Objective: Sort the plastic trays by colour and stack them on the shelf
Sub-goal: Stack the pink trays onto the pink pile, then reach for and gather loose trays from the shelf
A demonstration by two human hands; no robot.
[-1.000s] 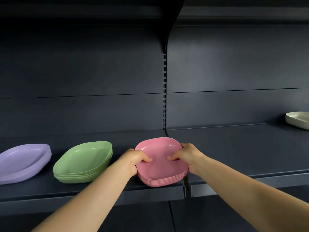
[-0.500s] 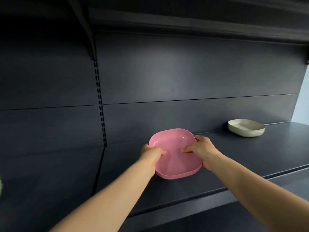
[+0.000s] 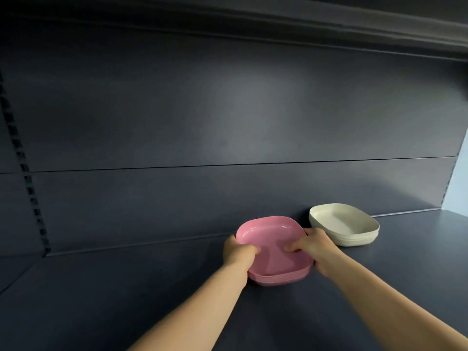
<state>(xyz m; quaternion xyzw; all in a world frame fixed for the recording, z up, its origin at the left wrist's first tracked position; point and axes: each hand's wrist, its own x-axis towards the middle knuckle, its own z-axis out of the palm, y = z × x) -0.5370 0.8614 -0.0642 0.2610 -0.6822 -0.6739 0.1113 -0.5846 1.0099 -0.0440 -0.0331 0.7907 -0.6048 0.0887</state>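
**Two hands hold a pink tray stack on a dark shelf**

The left hand [image 3: 238,252] and right hand [image 3: 316,250] grip opposite sides of the stack of pink trays [image 3: 274,252], thumbs curled over the rims. It sits toward the shelf's [image 3: 126,300] back edge, just beside the stack of cream trays [image 3: 344,224] nearer the back right corner.

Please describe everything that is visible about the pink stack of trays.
The pink stack of trays is several nested, shallow, rounded-square trays of smooth matte plastic, their rims layered at the front. It sits at the dark shelf, tilted a little, left of the cream trays. The left hand and right hand grip opposite sides, thumbs inside the top tray.
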